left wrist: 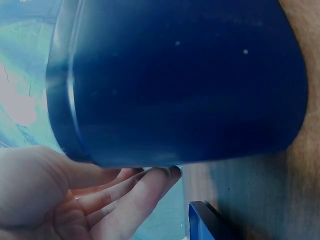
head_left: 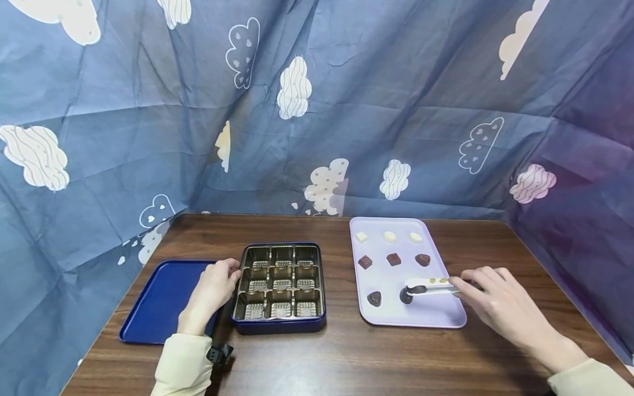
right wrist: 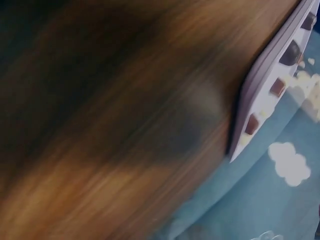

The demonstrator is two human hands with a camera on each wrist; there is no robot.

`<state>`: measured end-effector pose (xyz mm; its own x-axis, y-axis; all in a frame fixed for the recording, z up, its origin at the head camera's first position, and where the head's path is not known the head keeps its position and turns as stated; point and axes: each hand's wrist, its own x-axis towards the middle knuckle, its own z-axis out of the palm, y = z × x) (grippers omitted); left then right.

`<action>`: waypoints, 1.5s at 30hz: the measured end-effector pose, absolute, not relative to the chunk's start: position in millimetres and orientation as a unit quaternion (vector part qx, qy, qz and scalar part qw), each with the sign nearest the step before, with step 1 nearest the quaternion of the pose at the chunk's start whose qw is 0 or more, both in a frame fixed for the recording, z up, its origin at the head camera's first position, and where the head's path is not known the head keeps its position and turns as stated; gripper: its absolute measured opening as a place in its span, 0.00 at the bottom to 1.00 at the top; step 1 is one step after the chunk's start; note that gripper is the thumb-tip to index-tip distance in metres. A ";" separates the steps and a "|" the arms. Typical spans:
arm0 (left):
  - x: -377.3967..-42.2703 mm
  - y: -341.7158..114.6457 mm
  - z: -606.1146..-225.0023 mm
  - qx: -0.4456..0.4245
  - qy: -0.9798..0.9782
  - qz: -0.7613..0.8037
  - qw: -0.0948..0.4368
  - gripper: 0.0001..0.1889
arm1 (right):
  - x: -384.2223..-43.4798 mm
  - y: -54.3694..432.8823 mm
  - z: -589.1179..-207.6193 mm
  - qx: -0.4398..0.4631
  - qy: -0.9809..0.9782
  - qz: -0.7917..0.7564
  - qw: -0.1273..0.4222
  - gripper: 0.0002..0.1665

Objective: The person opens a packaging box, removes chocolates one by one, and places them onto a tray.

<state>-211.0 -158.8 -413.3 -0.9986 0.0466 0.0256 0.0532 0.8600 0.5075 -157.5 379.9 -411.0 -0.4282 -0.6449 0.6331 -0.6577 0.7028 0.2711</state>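
My right hand (head_left: 505, 308) holds small white tongs (head_left: 438, 282) at their rear end. The tong tips are at a dark chocolate (head_left: 405, 297) on the lilac tray (head_left: 421, 318); whether they squeeze it I cannot tell. Beside it lies a heart-shaped dark chocolate (head_left: 375, 298). My left hand (head_left: 210, 291) touches the left side of a square blue box (head_left: 279, 326), its fingers fairly straight in the left wrist view. Inside the box, a gold plastic insert (head_left: 281, 291) has several vacant compartments. The right wrist view shows neither hand nor tongs.
Three reddish-brown chocolates (head_left: 393, 259) and three white ones (head_left: 389, 236) sit in rows farther back on the tray. A flat blue lid (head_left: 160, 302) lies left of the box. Behind the wooden table (head_left: 342, 357) hangs a blue cloud-print curtain (head_left: 371, 137).
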 end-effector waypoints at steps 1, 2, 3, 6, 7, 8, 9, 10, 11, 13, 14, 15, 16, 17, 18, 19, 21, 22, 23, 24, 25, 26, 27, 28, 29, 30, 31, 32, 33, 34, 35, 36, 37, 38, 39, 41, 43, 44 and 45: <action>-210.9 -158.9 -412.9 -0.026 -0.964 -0.264 0.006 0.14 | -157.6 384.7 -412.2 0.379 -0.847 0.017 0.372 0.29; -210.8 -159.0 -412.7 -0.025 -0.964 -0.263 0.006 0.14 | -157.7 389.2 -413.6 0.373 -0.850 0.026 0.371 0.30; -210.7 -159.2 -412.5 -0.024 -0.964 -0.263 0.005 0.14 | -158.2 393.1 -415.4 0.368 -0.851 0.036 0.372 0.30; -210.8 -159.3 -412.4 -0.023 -0.965 -0.263 0.005 0.14 | -160.1 403.3 -421.6 0.357 -0.855 0.061 0.372 0.32; -210.9 -159.2 -412.3 -0.023 -0.964 -0.263 0.004 0.14 | -160.6 406.2 -423.8 0.354 -0.856 0.066 0.371 0.32; -211.0 -159.1 -412.2 -0.023 -0.964 -0.264 0.003 0.14 | -160.8 408.9 -426.1 0.350 -0.858 0.068 0.368 0.31; -211.1 -158.9 -412.1 -0.023 -0.964 -0.265 0.003 0.14 | -161.1 411.4 -428.1 0.348 -0.860 0.070 0.366 0.31; -211.2 -158.8 -412.0 -0.023 -0.964 -0.265 0.002 0.14 | -161.2 413.8 -430.0 0.344 -0.862 0.070 0.364 0.32; -211.3 -158.6 -411.8 -0.023 -0.964 -0.266 0.001 0.14 | -161.3 416.0 -431.7 0.341 -0.865 0.069 0.362 0.32; -211.4 -158.2 -411.4 -0.024 -0.964 -0.266 0.002 0.14 | -161.0 420.1 -434.1 0.330 -0.874 0.063 0.351 0.33; -211.5 -158.1 -411.3 -0.024 -0.964 -0.265 0.002 0.14 | -160.8 421.9 -434.9 0.324 -0.878 0.057 0.347 0.33; -211.7 -158.1 -411.3 -0.024 -0.964 -0.265 0.003 0.14 | -160.7 423.5 -435.6 0.320 -0.882 0.052 0.343 0.34; -211.9 -158.0 -411.4 -0.025 -0.964 -0.264 0.004 0.14 | -160.6 424.9 -436.4 0.315 -0.885 0.046 0.339 0.34; -212.0 -157.9 -411.4 -0.026 -0.964 -0.264 0.005 0.14 | -160.5 426.3 -437.0 0.312 -0.888 0.039 0.335 0.35; -212.0 -157.9 -411.6 -0.027 -0.964 -0.264 0.006 0.14 | -160.5 427.7 -437.7 0.311 -0.890 0.032 0.332 0.35; -212.1 -157.8 -411.9 -0.028 -0.964 -0.264 0.007 0.14 | -160.8 429.2 -438.5 0.311 -0.890 0.026 0.332 0.34; -212.1 -157.8 -412.1 -0.029 -0.964 -0.264 0.009 0.14 | -161.2 431.4 -440.0 0.315 -0.889 0.016 0.331 0.34; -212.1 -157.8 -412.2 -0.030 -0.964 -0.264 0.010 0.14 | -161.4 432.5 -441.0 0.318 -0.888 0.012 0.331 0.33; -212.0 -157.8 -412.2 -0.030 -0.964 -0.264 0.011 0.14 | -161.4 433.6 -441.6 0.321 -0.887 0.008 0.332 0.33; -212.2 -157.9 -412.3 -0.031 -0.964 -0.264 0.012 0.14 | -161.4 434.4 -442.3 0.324 -0.886 0.006 0.333 0.33; -212.2 -158.0 -412.3 -0.030 -0.964 -0.264 0.012 0.14 | -161.4 434.9 -442.7 0.327 -0.884 0.005 0.334 0.33; -212.1 -157.8 -412.2 -0.031 -0.964 -0.264 0.012 0.14 | -161.3 435.3 -443.0 0.330 -0.882 0.004 0.336 0.33; -212.1 -157.8 -412.1 -0.031 -0.964 -0.264 0.013 0.14 | -161.2 435.8 -443.1 0.331 -0.882 0.005 0.336 0.33; -212.2 -157.9 -412.3 -0.031 -0.964 -0.264 0.013 0.14 | -161.0 436.2 -443.1 0.332 -0.881 0.007 0.336 0.33; -212.1 -157.9 -412.3 -0.031 -0.964 -0.264 0.013 0.14 | -160.8 436.4 -442.7 0.331 -0.882 0.008 0.336 0.33; -212.3 -158.0 -412.4 -0.031 -0.964 -0.264 0.014 0.13 | -160.7 436.8 -442.4 0.330 -0.883 0.010 0.334 0.33; -212.1 -158.1 -412.3 -0.031 -0.964 -0.264 0.014 0.13 | -160.5 437.1 -441.9 0.329 -0.884 0.012 0.331 0.33; -212.1 -158.3 -412.6 -0.031 -0.964 -0.263 0.015 0.13 | -160.3 437.5 -441.3 0.328 -0.886 0.013 0.328 0.34; -212.2 -158.6 -412.7 -0.030 -0.964 -0.263 0.015 0.14 | -160.1 438.0 -440.6 0.328 -0.886 0.014 0.326 0.34; -212.0 -158.7 -412.7 -0.031 -0.964 -0.263 0.015 0.14 | -159.9 438.7 -440.0 0.329 -0.887 0.014 0.324 0.35; -211.7 -158.7 -412.7 -0.031 -0.964 -0.262 0.014 0.14 | -159.7 439.5 -439.2 0.331 -0.887 0.012 0.322 0.35; -211.7 -158.9 -413.0 -0.031 -0.965 -0.262 0.014 0.14 | -159.5 440.5 -438.5 0.333 -0.886 0.011 0.321 0.36; -211.4 -158.9 -413.1 -0.032 -0.965 -0.262 0.014 0.14 | -159.2 441.6 -437.6 0.337 -0.886 0.009 0.320 0.36; -211.4 -159.1 -413.5 -0.032 -0.965 -0.261 0.013 0.14 | -158.7 442.6 -436.6 0.340 -0.884 0.008 0.320 0.36; -211.3 -158.9 -413.3 -0.032 -0.965 -0.261 0.013 0.14 | -158.2 443.7 -435.5 0.344 -0.883 0.008 0.319 0.36; -211.2 -158.7 -413.3 -0.031 -0.965 -0.262 0.011 0.14 | -156.7 445.7 -433.7 0.351 -0.881 0.011 0.318 0.36; -211.7 -158.4 -413.4 -0.032 -0.965 -0.261 0.011 0.14 | -154.5 447.4 -431.8 0.355 -0.878 0.018 0.320 0.36; -211.7 -158.1 -413.5 -0.033 -0.965 -0.261 0.012 0.14 | -153.4 448.4 -431.0 0.355 -0.878 0.022 0.320 0.36; -211.8 -157.8 -413.4 -0.034 -0.965 -0.261 0.012 0.14 | -152.5 449.4 -430.4 0.357 -0.876 0.028 0.323 0.36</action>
<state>-211.8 -157.8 -413.4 -0.9974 0.0589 0.0417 0.0719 0.8613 0.5030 -152.5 449.4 -430.4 -0.5366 -0.6068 0.5864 -0.6433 0.7439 0.1811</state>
